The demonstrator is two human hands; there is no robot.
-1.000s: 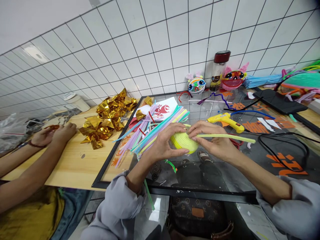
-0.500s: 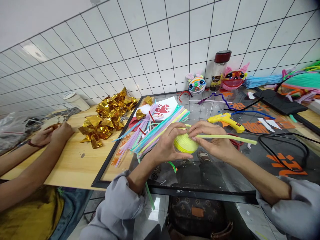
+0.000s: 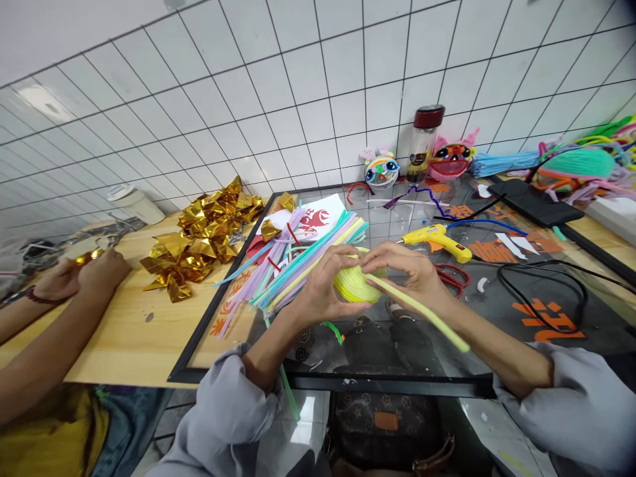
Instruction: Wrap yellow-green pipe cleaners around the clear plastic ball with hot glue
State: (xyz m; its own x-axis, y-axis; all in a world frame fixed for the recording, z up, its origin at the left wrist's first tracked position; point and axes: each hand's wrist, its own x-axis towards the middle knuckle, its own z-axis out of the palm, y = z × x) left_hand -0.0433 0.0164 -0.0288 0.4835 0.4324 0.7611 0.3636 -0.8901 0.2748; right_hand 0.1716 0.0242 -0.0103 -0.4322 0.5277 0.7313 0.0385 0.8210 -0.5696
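A yellow coil of pipe cleaners (image 3: pixel 354 286), wound into a rounded shape, is held above the dark glass tabletop between my two hands. My left hand (image 3: pixel 325 285) curves round its left side, thumb below and fingers on top. At the upper right, the fingers of my right hand (image 3: pixel 410 271) pinch the pipe cleaner where it meets the coil. The loose yellow tail (image 3: pixel 427 315) slants down to the right across my right palm and wrist. Just beyond my left hand lies a bundle of pastel pipe cleaners (image 3: pixel 298 265).
A yellow glue gun (image 3: pixel 440 240) with a black cord (image 3: pixel 539 311) lies to the right. Behind stand a glass bottle (image 3: pixel 422 146) and two pipe-cleaner faces (image 3: pixel 381 171). Gold foil pieces (image 3: pixel 199 245) sit at left, beside another person's hands (image 3: pixel 102 271). A phone (image 3: pixel 536 204) lies farther right.
The loose yellow tail has swung from pointing straight right to slanting downward over my right wrist. Both hands keep hold of the coil. The view has shifted slightly.
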